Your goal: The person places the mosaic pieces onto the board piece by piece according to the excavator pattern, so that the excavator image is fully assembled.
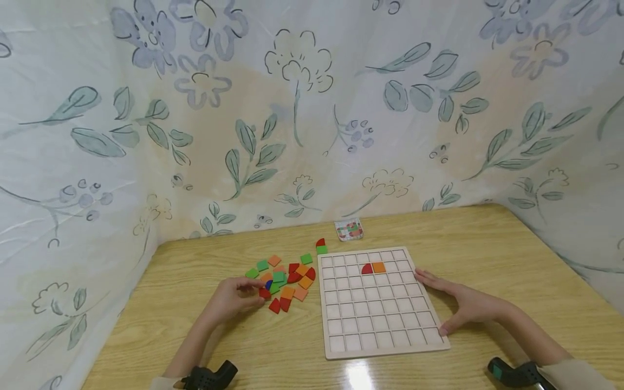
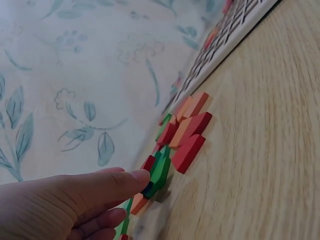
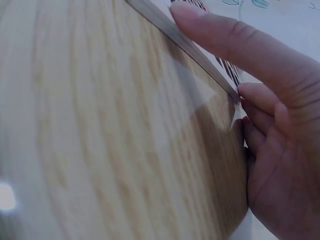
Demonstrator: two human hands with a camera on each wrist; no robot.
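Observation:
My left hand (image 1: pixel 236 297) is at the near-left side of a loose pile of small coloured tiles. Its thumb and index finger pinch a red tile (image 1: pixel 265 293), partly hidden by the fingers. Beside that lie a blue-and-green tile (image 1: pixel 270 285) and an orange-and-red tile (image 1: pixel 286 299). My right hand (image 1: pixel 470 304) rests against the right edge of a pale wooden grid board (image 1: pixel 385 351), fingers extended and thumb at the near corner. Two tiles sit in the board's upper cells: a red quarter-round tile (image 1: pixel 367 269) and an orange square tile (image 1: pixel 378 267).
Behind the board lies a small patterned card (image 1: pixel 350 229). A red-and-green tile (image 1: pixel 322 246) lies by the board's far-left corner. The wooden table (image 1: pixel 273 346) meets a floral cloth (image 1: pixel 292 135) at the back and sides.

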